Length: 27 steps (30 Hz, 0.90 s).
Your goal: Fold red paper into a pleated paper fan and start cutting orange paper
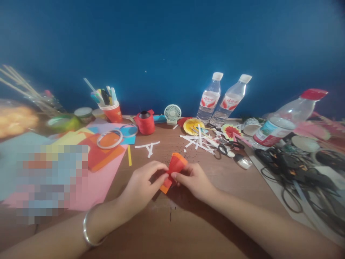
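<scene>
From the head camera, both hands meet near the middle of the wooden table (188,230). The left hand (142,185) is curled almost closed, thumb and fingertips pinching the lower part of a folded red-and-orange paper piece (174,169). The right hand (195,181) is likewise nearly closed, its thumb and forefinger gripping the same piece from the right side. A silver bangle (90,230) circles the left wrist.

The paper piece is pleated like a small fan, red with an orange edge, its upper end flared and pointing away from the person, its lower orange corner poking out below the left fingers. It sits just above the tabletop, near the centre.

To the left lie coloured paper sheets (99,162) with a tape ring (109,139) on them; farther back stand an orange cup of pens (113,111), a red ribbon spool (145,123) and a small white fan (173,113). White paper strips (201,142) and scissors (226,148) lie right of centre, beside a yellow pleated disc (192,126). Two water bottles (219,99) stand at the far edge and a third, red-capped bottle (285,120) lies tilted at the right, above black cables (296,172). Behind everything rises a dark blue wall (172,46).
</scene>
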### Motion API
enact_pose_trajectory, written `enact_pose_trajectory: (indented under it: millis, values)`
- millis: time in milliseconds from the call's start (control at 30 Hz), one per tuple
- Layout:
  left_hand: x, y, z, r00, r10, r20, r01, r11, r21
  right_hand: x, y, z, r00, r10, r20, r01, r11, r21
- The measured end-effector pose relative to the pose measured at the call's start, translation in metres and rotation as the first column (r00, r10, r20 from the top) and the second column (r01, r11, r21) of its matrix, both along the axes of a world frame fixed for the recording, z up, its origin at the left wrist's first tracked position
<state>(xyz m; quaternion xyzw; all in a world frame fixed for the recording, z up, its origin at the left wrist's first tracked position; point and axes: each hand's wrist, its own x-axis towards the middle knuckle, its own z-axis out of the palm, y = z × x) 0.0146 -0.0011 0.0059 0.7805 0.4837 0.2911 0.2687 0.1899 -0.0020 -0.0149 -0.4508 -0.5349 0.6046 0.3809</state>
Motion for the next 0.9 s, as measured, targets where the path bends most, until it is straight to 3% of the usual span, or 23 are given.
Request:
enact_pose_trajectory:
  millis: [233,467,900]
  values:
    - [-0.002,-0.0004,-0.0046,0.998,-0.055,-0.035,0.058,0.995,0.084,0.0029,0.0029,0.0017,0.994,-0.012,-0.104,0.006,0.998,-0.06]
    - [-0.0045,-0.0006,-0.008,0.997,-0.046,-0.054,0.052,0.994,0.099,0.0043,0.0029,0.0021,0.997,0.06,0.054,-0.057,0.997,-0.045]
    - [-0.0049,-0.0006,-0.0027,0.999,-0.033,-0.026,0.034,0.999,0.039,0.0081,0.0033,-0.0006,0.983,0.137,-0.126,-0.138,0.99,0.003]
